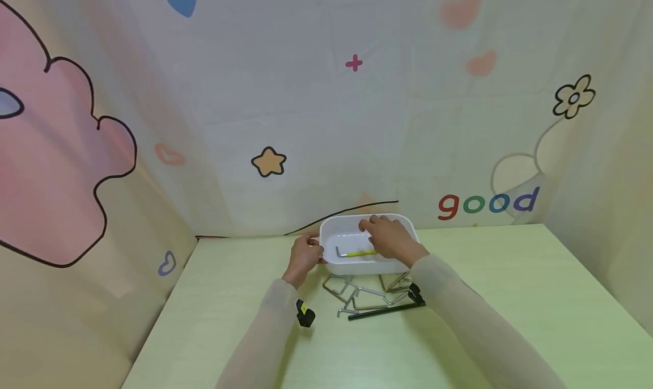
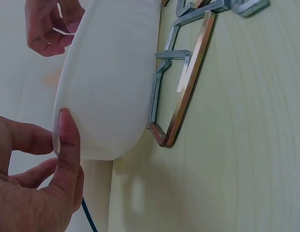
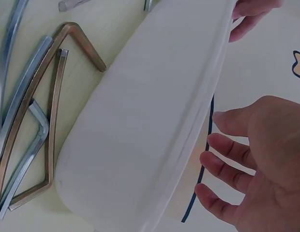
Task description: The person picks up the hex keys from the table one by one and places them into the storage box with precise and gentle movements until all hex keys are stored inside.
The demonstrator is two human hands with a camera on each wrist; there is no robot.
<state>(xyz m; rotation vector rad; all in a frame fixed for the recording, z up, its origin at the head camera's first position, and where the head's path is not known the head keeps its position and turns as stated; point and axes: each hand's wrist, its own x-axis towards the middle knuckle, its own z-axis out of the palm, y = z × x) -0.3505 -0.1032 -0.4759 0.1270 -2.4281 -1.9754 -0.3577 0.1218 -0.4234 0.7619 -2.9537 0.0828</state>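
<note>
A white plastic box (image 1: 364, 268) stands near the back of the table. My left hand (image 1: 304, 256) pinches its left rim between thumb and fingers, as the left wrist view also shows. Over the right part of the box is my right hand (image 1: 391, 239), its fingers loosely bent; in the right wrist view these fingers (image 3: 226, 171) hold nothing. Inside the box lies a hex key with a yellow sleeve (image 1: 359, 253) and a silver bent end; its right end is hidden behind the right hand.
Several silver and bronze hex keys (image 1: 369, 307) lie in a loose heap before the box, some crossing. A long black rod (image 1: 382, 312) lies nearest the person. Behind the table hangs a printed cloth (image 1: 306, 105). Small black cameras (image 1: 305, 314) are worn at the wrists.
</note>
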